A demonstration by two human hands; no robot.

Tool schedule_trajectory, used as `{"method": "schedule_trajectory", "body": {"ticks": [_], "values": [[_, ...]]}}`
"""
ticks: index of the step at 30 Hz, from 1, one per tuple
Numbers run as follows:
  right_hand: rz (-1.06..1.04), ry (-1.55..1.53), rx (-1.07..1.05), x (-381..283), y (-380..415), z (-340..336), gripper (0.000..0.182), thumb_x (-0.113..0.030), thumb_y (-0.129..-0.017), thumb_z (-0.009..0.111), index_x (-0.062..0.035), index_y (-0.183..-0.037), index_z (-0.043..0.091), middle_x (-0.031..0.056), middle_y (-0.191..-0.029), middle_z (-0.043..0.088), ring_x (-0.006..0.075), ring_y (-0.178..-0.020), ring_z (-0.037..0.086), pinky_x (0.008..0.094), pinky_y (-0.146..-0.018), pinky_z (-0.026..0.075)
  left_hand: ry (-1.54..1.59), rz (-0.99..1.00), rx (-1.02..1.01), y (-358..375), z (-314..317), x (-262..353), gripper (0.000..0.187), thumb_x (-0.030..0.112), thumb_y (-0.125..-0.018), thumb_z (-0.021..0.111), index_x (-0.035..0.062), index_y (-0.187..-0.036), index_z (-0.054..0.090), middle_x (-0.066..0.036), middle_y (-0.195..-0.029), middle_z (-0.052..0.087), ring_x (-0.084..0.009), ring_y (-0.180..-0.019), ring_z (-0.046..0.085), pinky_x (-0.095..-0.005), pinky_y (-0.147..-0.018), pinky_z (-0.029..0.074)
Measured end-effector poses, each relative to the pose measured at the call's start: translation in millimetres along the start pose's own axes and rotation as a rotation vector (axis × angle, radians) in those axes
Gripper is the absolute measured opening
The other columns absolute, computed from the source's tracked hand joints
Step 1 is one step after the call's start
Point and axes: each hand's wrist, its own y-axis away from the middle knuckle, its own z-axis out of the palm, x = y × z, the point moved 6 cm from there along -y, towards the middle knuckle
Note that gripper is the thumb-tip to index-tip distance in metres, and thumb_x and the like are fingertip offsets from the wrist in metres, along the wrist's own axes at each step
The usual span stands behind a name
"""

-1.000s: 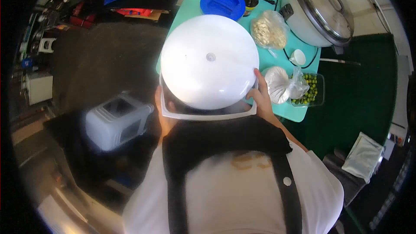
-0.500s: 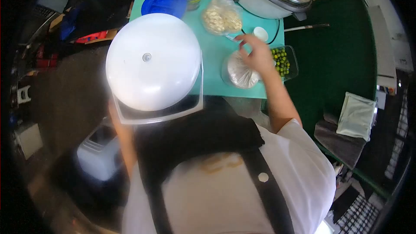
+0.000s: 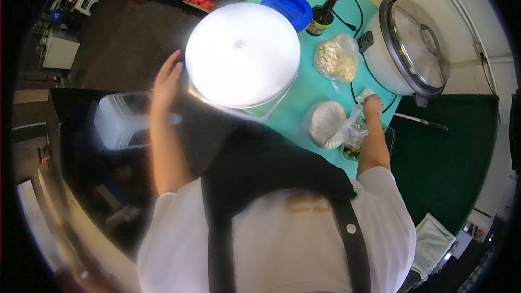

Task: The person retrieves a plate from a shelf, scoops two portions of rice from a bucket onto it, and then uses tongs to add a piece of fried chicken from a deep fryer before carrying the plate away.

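My left hand (image 3: 167, 78) is raised beside the left edge of a round white lid or tub (image 3: 244, 57), fingers apart, with nothing in it. At the right of the green table (image 3: 293, 109), my right hand (image 3: 372, 107) is closed on the gathered top of a clear plastic bag (image 3: 355, 127). That bag joins a rounded bag of whitish contents (image 3: 327, 125) lying to its left. Small green fruits (image 3: 351, 153) in a clear container show partly beneath the bag and my forearm.
Behind stand a blue lid (image 3: 287, 10), a dark bottle with a red cap (image 3: 324, 15), a bag of pale pieces (image 3: 336, 61) and a large rice cooker (image 3: 404, 49) with its cord. A translucent bin (image 3: 122, 121) is at the left.
The view has turned, shifting the table rightward. My right hand has closed on the bag's top and drawn it right, over the fruit container. My left hand has come into view beside the white tub.
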Motion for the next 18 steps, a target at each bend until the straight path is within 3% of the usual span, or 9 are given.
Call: {"method": "schedule_trajectory", "body": {"ticks": [1,3,4,6,9,11,13,16,18], "values": [[-0.01,-0.004,0.007,-2.4,16.6,-15.9,0.025,-0.032,-0.076,0.07,-0.0157,-0.095,0.071,0.0099,-0.127,0.052,0.028,-0.112,0.051,0.0457,-0.088,0.045,0.057,0.015,-0.03,-4.6,10.1,-0.9,0.042,0.022,-0.094,0.049,0.0055,-0.133,0.047,-0.015,-0.132,0.05,-0.0227,-0.12,0.047,-0.0323,-0.1,0.036],[0.053,-0.26,0.268,-3.0,54.3,-69.1,0.033,-0.031,-0.078,0.068,-0.0047,-0.098,0.068,0.0159,-0.119,0.057,0.0306,-0.11,0.052,0.0439,-0.095,0.041,0.112,0.039,-0.058,-12.7,23.2,0.2,0.043,0.024,-0.096,0.047,0.0043,-0.134,0.046,-0.015,-0.133,0.049,-0.0227,-0.121,0.046,-0.0325,-0.101,0.035],[0.052,-0.263,0.273,-0.7,49.9,-63.5,0.033,-0.031,-0.078,0.068,-0.0047,-0.098,0.068,0.0159,-0.119,0.057,0.0306,-0.11,0.052,0.0439,-0.095,0.041,0.222,0.02,-0.05,-14.4,28.6,2.6,0.045,0.028,-0.097,0.044,0.0032,-0.135,0.044,-0.015,-0.134,0.048,-0.0229,-0.122,0.046,-0.033,-0.102,0.034],[0.096,-0.977,0.69,27.7,48.8,-61.6,0.032,-0.029,-0.076,0.072,-0.0026,-0.094,0.069,0.0189,-0.114,0.059,0.0319,-0.106,0.055,0.0404,-0.094,0.041,0.339,0.007,-0.047,-24.2,33.4,2.3,0.048,0.032,-0.099,0.041,0.0021,-0.136,0.041,-0.015,-0.135,0.047,-0.023,-0.123,0.045,-0.0334,-0.104,0.033],[0.034,-1.91,0.611,-47.1,110.5,-133.1,0.037,-0.026,-0.084,0.068,0.0004,-0.108,0.061,0.0104,-0.109,0.061,0.0198,-0.097,0.059,0.0311,-0.086,0.045,0.459,0.01,-0.127,-42.7,42.3,4.2,0.057,0.042,-0.099,0.034,0.0,-0.138,0.037,-0.016,-0.137,0.044,-0.023,-0.126,0.042,-0.0337,-0.106,0.029],[-0.044,-2.157,0.499,-115.8,142.7,-172.7,0.038,-0.024,-0.088,0.064,0.0001,-0.117,0.055,0.0079,-0.109,0.061,0.0157,-0.096,0.058,0.03,-0.083,0.046,0.481,-0.114,-0.216,-54.1,50.1,3.2,0.062,0.047,-0.099,0.029,-0.0012,-0.137,0.037,-0.016,-0.139,0.042,-0.0237,-0.129,0.038,-0.0343,-0.108,0.027],[-0.093,-2.303,0.423,-178.6,138.7,-175.1,0.027,-0.024,-0.091,0.06,-0.0093,-0.113,0.057,0.0017,-0.11,0.062,0.0108,-0.095,0.057,0.0317,-0.078,0.047,0.507,-0.077,-0.279,-72.7,51.5,-3.7,0.063,0.048,-0.099,0.028,-0.0015,-0.137,0.037,-0.016,-0.14,0.04,-0.0241,-0.129,0.037,-0.0347,-0.108,0.026],[-0.138,-2.354,0.398,-239.2,141.2,-196.6,0.026,-0.023,-0.092,0.058,-0.0082,-0.114,0.056,0.0043,-0.111,0.061,0.0134,-0.099,0.058,0.0331,-0.081,0.049,0.508,-0.012,-0.31,-97.0,63.6,-23.9,0.068,0.052,-0.098,0.023,-0.0013,-0.138,0.036,-0.016,-0.14,0.04,-0.0252,-0.129,0.038,-0.0351,-0.109,0.026],[-0.304,-2.393,0.469,-259.4,139.9,-211.6,0.026,-0.019,-0.093,0.056,-0.0048,-0.115,0.055,0.0072,-0.112,0.061,0.0156,-0.103,0.057,0.0342,-0.085,0.049,0.485,0.033,-0.285,-98.9,60.5,-19.7,0.072,0.056,-0.097,0.018,-0.0008,-0.138,0.035,-0.015,-0.14,0.041,-0.0258,-0.129,0.039,-0.0352,-0.108,0.027]]}}
